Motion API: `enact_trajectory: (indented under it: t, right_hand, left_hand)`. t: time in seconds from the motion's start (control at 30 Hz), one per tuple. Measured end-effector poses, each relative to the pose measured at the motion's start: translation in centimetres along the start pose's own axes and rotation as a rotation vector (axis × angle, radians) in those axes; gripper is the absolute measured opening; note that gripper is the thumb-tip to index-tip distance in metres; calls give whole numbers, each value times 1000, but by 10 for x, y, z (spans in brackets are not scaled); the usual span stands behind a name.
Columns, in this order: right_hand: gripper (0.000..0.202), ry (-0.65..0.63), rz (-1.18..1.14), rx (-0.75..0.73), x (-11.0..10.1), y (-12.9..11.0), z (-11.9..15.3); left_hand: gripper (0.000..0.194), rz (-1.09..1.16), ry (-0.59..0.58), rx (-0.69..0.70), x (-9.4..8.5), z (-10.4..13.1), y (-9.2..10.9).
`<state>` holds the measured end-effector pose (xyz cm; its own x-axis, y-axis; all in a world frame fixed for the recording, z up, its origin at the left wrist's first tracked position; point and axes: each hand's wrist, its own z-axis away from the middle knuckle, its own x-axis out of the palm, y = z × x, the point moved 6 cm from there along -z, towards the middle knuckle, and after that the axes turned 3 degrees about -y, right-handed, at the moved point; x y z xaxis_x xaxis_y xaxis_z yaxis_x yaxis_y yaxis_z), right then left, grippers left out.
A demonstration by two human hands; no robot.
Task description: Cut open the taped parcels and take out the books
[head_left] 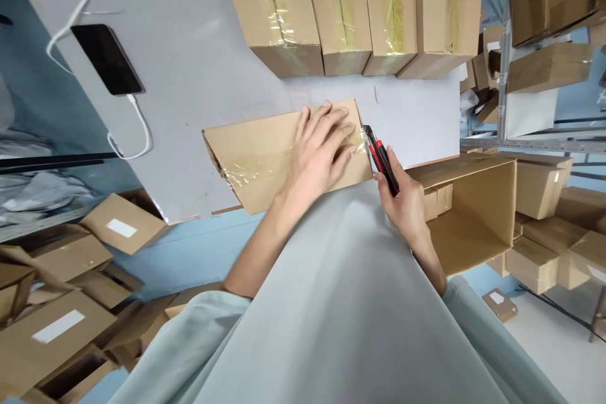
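A taped cardboard box point(269, 145) lies at the near edge of the table, with clear tape running along its top. My left hand point(319, 148) rests flat on the box's right half, fingers spread. In my right hand point(402, 202) is a red and black box cutter point(382, 161), its tip against or very close to the taped right end of the box. At the box's left end the flap edges stand slightly apart.
Several taped cartons point(338, 6) stand in a row at the table's far side. A phone point(108, 60) with a white cable lies on the table point(180, 69) to the left. An open large carton point(473, 227) stands at the right; loose boxes point(61, 322) are heaped at lower left.
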<state>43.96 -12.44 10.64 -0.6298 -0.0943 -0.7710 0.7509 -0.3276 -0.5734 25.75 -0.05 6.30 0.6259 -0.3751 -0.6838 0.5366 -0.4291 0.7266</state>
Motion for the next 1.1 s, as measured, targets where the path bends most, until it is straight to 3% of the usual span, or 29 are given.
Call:
enact_trajectory:
  t: [0.3, 0.67, 0.8, 0.9, 1.0, 1.1]
  right_hand:
    - [70, -32, 225, -2, 3, -17, 7]
    - [85, -253, 778, 157, 6, -91, -7]
    - [80, -378, 841, 222, 3, -83, 17]
    - [76, -402, 822, 225, 2, -69, 31]
    - [70, -324, 713, 125, -8, -63, 40]
    - [64, -155, 527, 0, -32, -54, 47]
  left_hand:
    - [43, 71, -3, -27, 4, -1, -2]
    - [43, 73, 56, 22, 8, 1, -2]
    - [42, 37, 62, 28, 9, 1, -1]
    - [46, 68, 29, 10, 13, -2, -2]
    - [49, 64, 20, 7, 10, -1, 0]
    - [48, -5, 122, -44, -15, 17, -4]
